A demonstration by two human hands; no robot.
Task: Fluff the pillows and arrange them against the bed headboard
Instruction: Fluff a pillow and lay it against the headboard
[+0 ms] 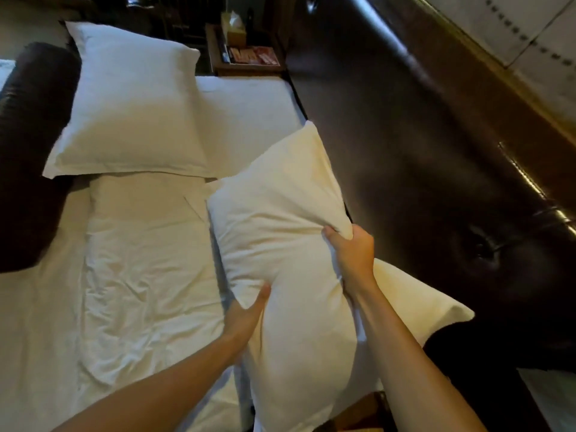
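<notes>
I hold a white pillow (280, 219) over the right side of the bed, close to the dark leather headboard (420, 151). My right hand (352, 247) pinches a fold of its cover on the headboard side. My left hand (246, 313) presses into its left edge with the fingers tucked underneath. A second white pillow (131, 104) lies flat farther up the bed, near the far corner. The tip of another white pillow (430, 300) sticks out behind my right forearm, against the headboard.
The bed carries a white sheet and a rumpled duvet (140, 269). A dark brown bolster (31, 151) lies along the left. Beyond the mattress stands a wooden nightstand (246, 68) with a tissue box (235, 29) and a magazine.
</notes>
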